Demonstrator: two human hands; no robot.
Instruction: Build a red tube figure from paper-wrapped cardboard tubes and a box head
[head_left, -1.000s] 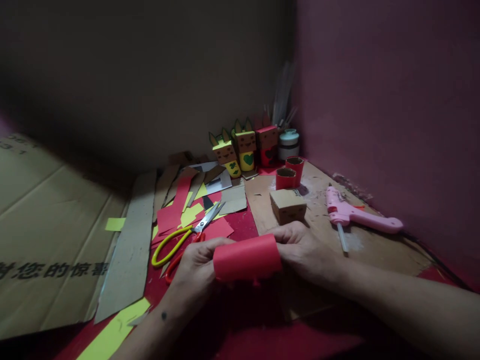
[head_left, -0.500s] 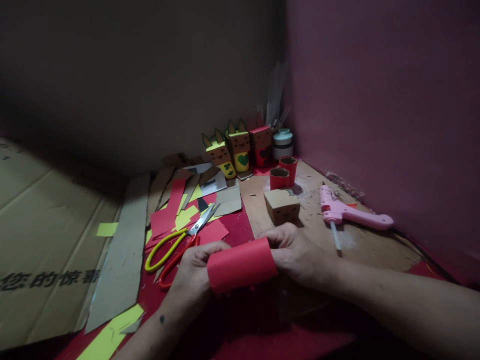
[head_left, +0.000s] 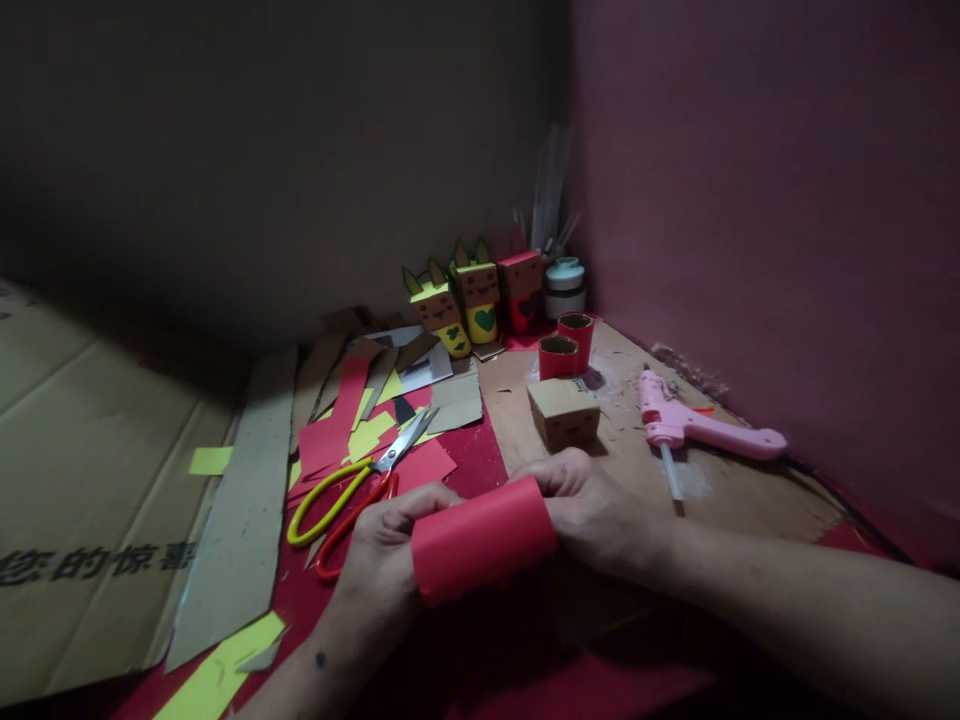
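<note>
A curved piece of red paper (head_left: 484, 540), bent like a tube, is held between my two hands above the red tabletop. My left hand (head_left: 390, 540) grips its left end, with the thumb along the upper edge. At the right end my right hand (head_left: 589, 510) is closed on it, some fingertips hidden behind the paper. Just left of my left hand lie scissors (head_left: 386, 460) with one yellow and one red handle, blades slightly apart. Beyond my right hand sits a small cardboard box (head_left: 562, 415) with a drawn face.
A pink glue gun (head_left: 682, 425) rests on a cardboard sheet (head_left: 735, 510) at the right. Two red tubes (head_left: 559, 358) stand behind the box, near several box-headed figures (head_left: 480, 290) and a jar (head_left: 565, 285). Paper scraps (head_left: 330, 445) and large cardboard (head_left: 90, 500) lie left.
The red paper's lower edge has dipped slightly and a little more of its face shows. Both hands keep their hold, nearly in place; the view has shifted slightly.
</note>
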